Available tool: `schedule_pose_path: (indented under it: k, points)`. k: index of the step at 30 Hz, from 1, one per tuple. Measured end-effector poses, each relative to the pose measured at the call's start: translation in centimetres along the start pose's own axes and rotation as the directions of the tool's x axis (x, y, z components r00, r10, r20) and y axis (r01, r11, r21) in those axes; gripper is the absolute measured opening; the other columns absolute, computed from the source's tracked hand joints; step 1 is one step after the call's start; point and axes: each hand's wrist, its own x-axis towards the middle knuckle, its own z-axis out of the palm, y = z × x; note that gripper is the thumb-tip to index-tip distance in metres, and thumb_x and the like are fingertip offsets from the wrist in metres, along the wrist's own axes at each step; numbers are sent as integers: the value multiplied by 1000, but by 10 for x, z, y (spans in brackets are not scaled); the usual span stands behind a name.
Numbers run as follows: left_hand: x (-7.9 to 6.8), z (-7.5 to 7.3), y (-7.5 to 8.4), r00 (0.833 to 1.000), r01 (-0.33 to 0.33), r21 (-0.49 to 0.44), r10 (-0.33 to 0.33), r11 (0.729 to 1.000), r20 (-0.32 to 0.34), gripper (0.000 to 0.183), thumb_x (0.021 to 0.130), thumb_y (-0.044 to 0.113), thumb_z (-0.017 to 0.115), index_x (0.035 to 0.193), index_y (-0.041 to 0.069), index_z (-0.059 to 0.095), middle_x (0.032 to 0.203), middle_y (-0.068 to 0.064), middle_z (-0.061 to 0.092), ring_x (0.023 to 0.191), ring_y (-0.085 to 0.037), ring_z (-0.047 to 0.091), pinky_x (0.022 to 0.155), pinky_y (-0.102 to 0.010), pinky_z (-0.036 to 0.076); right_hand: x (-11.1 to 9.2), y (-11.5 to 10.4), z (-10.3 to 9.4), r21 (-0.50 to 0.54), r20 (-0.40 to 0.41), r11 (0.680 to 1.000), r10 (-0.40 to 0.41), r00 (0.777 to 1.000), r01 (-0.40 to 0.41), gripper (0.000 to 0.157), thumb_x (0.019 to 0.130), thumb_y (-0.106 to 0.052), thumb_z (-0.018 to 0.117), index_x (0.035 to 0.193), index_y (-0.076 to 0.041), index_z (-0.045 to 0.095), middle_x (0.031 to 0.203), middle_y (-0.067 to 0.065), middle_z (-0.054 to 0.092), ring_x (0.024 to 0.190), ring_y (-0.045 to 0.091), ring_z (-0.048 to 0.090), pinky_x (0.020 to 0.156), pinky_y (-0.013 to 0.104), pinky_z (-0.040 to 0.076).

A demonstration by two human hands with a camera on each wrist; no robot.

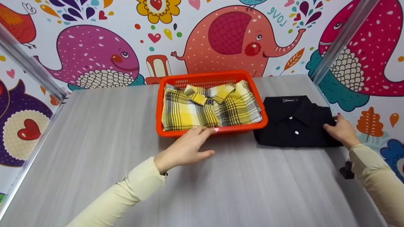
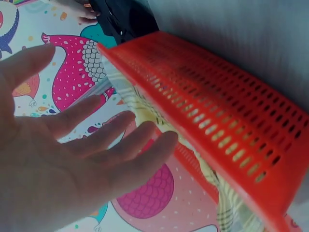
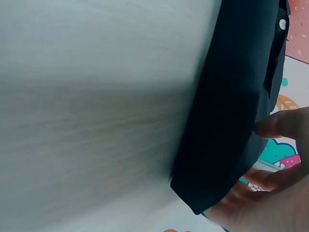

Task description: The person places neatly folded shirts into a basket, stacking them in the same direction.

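A yellow, black and white plaid shirt lies folded, collar up, inside the orange plastic basket. My left hand is at the basket's front rim with its fingers spread and nothing held; in the left wrist view the fingers reach toward the rim and the perforated side. Right of the basket, a folded black shirt with white buttons lies flat on the table. My right hand grips its right edge, thumb on top. The right wrist view shows the other fingers around that edge, partly hidden by the cloth.
The grey wood-grain table stands against a wall printed with cartoon animals. Metal posts rise at the table's back corners. A small black object is below the right wrist.
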Motion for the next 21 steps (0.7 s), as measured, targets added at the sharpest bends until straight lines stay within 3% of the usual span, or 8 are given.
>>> schedule_pose_path:
  k: [7, 13, 21]
  points:
    - [2, 14, -3, 996, 33, -94, -25, 995, 84, 53, 91, 26, 67, 136, 5, 49, 133, -14, 50, 120, -32, 47, 104, -44, 36, 0, -2, 2, 71, 16, 997, 15, 1000, -16, 64, 99, -24, 39, 138, 22, 19, 138, 48, 19, 124, 61, 23, 102, 68, 21]
    - [12, 20, -14, 995, 54, -191, -36, 980, 95, 45, 92, 22, 66, 131, 5, 52, 130, -12, 53, 121, -29, 48, 105, -43, 35, 3, 2, -1, 143, 42, 988, 46, 998, -51, 58, 101, -22, 32, 141, 18, 20, 141, 46, 15, 126, 60, 20, 104, 68, 18]
    - [33, 33, -21, 987, 107, -295, -65, 950, 149, 39, 94, 22, 63, 128, 5, 55, 124, -11, 58, 117, -27, 52, 100, -39, 40, -2, 5, -4, 275, 31, 957, 85, 996, -91, 55, 101, -19, 41, 141, 14, 25, 140, 44, 21, 116, 51, 34, 101, 61, 31]
